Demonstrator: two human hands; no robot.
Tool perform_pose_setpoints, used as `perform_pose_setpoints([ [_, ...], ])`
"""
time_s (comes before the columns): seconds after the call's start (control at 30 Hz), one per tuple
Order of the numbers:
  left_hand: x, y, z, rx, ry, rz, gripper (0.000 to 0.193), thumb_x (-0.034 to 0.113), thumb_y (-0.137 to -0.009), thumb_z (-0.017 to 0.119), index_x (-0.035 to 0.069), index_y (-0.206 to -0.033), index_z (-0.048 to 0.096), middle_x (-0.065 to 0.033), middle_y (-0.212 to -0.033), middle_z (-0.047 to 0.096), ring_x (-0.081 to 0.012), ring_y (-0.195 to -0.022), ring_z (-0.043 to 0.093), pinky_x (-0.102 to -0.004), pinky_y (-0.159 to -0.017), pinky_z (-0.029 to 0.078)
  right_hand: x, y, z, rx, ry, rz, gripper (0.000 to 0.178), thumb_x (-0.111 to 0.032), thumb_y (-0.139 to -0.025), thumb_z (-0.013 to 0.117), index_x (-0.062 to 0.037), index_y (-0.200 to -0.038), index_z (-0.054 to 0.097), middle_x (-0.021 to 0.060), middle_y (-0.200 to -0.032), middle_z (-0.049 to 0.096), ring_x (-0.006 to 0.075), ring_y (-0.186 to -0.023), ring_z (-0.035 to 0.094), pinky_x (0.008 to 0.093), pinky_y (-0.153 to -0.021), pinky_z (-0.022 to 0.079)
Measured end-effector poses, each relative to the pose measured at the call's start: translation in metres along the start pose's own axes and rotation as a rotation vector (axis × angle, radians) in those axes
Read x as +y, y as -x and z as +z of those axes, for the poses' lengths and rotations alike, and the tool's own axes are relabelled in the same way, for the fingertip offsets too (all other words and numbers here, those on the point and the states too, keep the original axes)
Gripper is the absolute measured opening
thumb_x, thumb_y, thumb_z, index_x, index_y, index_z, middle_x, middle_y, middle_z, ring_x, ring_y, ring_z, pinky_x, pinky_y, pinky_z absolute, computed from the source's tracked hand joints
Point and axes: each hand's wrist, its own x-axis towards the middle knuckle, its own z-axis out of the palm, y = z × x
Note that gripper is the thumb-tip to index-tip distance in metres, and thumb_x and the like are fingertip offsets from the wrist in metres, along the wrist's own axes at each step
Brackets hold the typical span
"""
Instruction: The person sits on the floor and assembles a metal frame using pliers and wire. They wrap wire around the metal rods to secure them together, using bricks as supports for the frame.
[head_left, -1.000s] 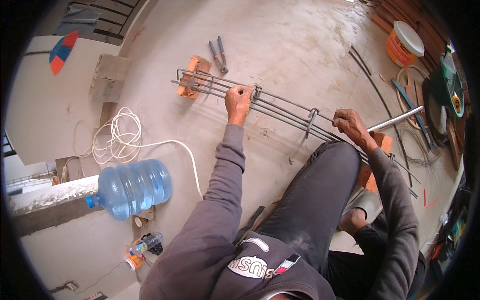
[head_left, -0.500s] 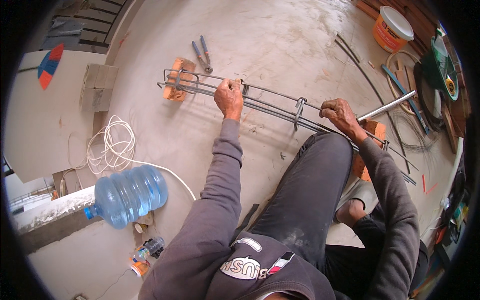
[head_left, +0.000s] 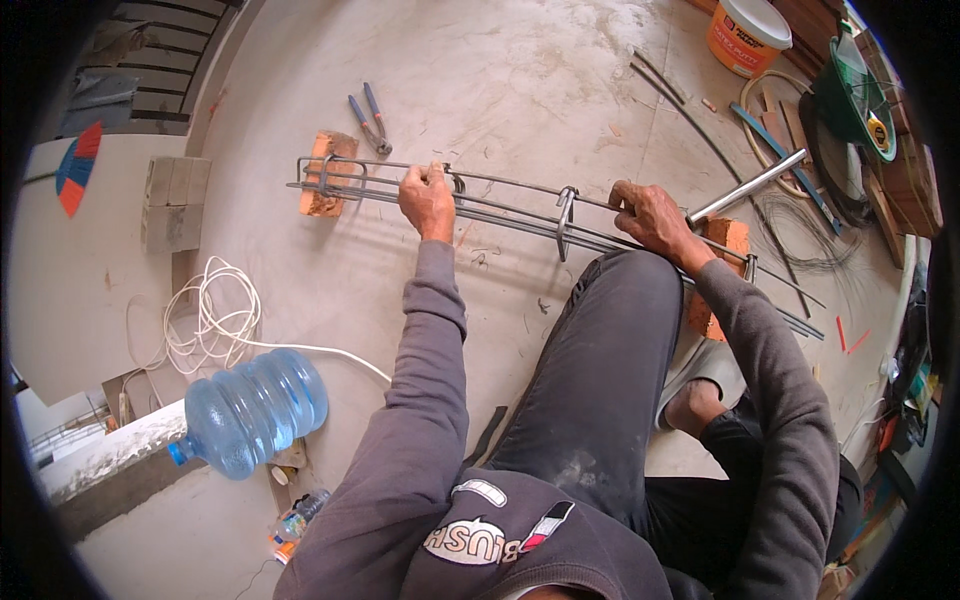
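Observation:
A long cage of steel reinforcing bars (head_left: 505,212) with bent stirrups lies across two orange bricks, one brick (head_left: 326,180) under its left end and the other brick (head_left: 718,278) under its right. My left hand (head_left: 428,205) is closed around the upper bar, beside a stirrup left of the middle. My right hand (head_left: 655,222) grips the same bar with curled fingers, right of another stirrup (head_left: 566,222). Its wrist passes over the bars close to my bent knee. End-cutting pincers (head_left: 372,122) with blue and red handles lie beyond the left brick.
A metal tube (head_left: 748,186) slants beside the right brick, near coiled thin wire (head_left: 808,240) and loose rods (head_left: 718,145). An orange bucket (head_left: 742,40) and a green basin (head_left: 845,100) stand far right. White cable (head_left: 215,310) and a blue water bottle (head_left: 255,410) lie left.
The view has shifted, so the whole scene sits further left. Both hands stay at about the same places on the cage; the right hand's fingers have changed posture slightly.

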Motion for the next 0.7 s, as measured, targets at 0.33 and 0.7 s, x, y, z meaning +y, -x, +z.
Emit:
perform_pose_setpoints([
  [0.33,0.007,0.007,0.013,0.142,-0.050,-0.006,0.035,0.029,-0.090,0.060,-0.002,-0.073,0.060,-0.0204,-0.073,0.062,-0.0384,-0.071,0.060,-0.0490,-0.067,0.043,0.009,-0.001,0.012,0.076,0.015,-0.062,0.009,-0.007,-0.082,0.060,-0.0019,-0.075,0.058,0.0187,-0.068,0.060,0.0376,-0.065,0.062,0.0453,-0.061,0.047],
  [0.7,0.003,0.017,0.022,0.266,0.037,-0.002,0.037,0.029,-0.092,0.059,0.000,-0.070,0.053,-0.0160,-0.066,0.056,-0.0348,-0.065,0.053,-0.0483,-0.063,0.039,0.021,-0.016,0.004,-0.117,-0.200,-0.104,0.017,-0.014,-0.080,0.057,0.0019,-0.073,0.058,0.0193,-0.062,0.053,0.0333,-0.057,0.053,0.0419,-0.058,0.043],
])
